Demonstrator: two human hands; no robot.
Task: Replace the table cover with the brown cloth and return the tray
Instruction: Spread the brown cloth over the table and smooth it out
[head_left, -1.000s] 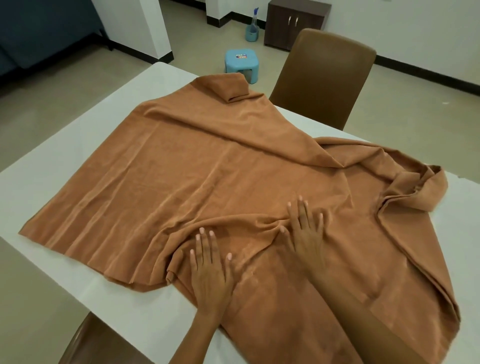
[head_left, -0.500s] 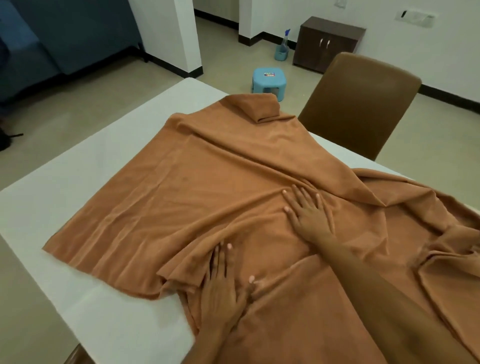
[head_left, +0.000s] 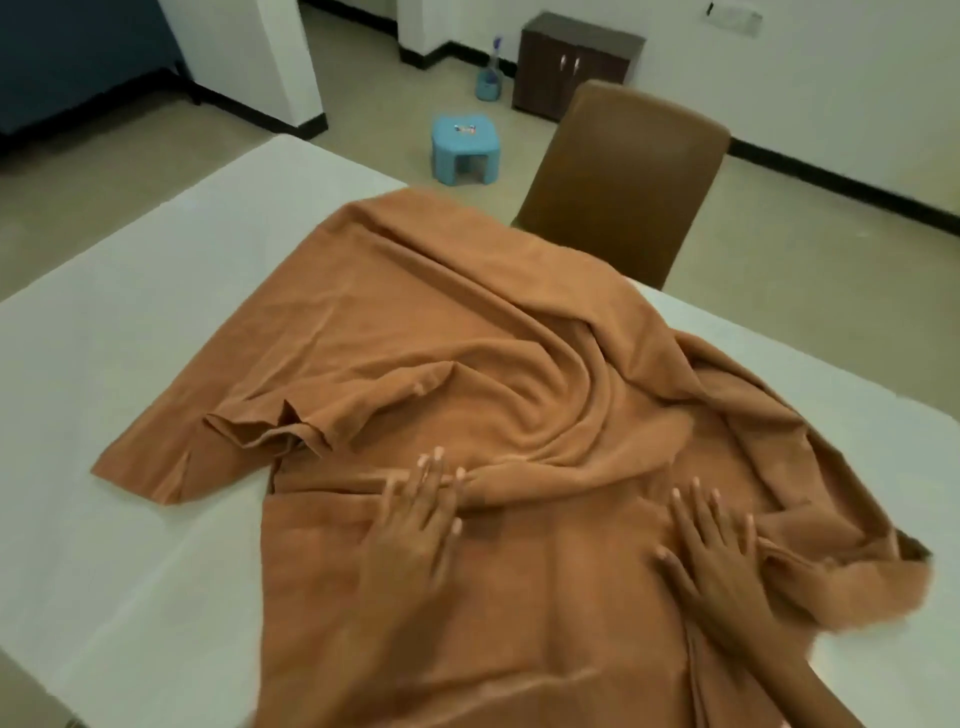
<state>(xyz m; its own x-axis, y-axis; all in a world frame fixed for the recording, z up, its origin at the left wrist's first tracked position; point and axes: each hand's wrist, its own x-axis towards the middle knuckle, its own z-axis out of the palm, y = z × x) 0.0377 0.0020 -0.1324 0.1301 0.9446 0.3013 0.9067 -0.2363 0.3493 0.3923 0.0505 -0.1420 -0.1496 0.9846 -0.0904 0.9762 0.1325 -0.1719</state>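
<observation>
The brown cloth (head_left: 467, 338) lies rumpled across the white table (head_left: 130, 364), twisted into swirling folds at its middle and bunched at its left edge. My left hand (head_left: 415, 525) lies flat on the cloth near the table's front, fingers spread, fingertips against a raised fold. My right hand (head_left: 711, 551) presses flat on the cloth further right, fingers apart. Neither hand grips the fabric. No tray is in view.
A brown chair (head_left: 628, 182) stands at the table's far side. Beyond it on the floor are a small blue stool (head_left: 465, 150), a spray bottle in a blue holder (head_left: 491, 78) and a dark cabinet (head_left: 576, 62). A white pillar (head_left: 249, 57) stands far left.
The cloth has been dragged toward me and to the right, twisting into swirled folds with its left edge bunching up. My right hand has pulled back nearer and rightward; my left hand stays on the cloth.
</observation>
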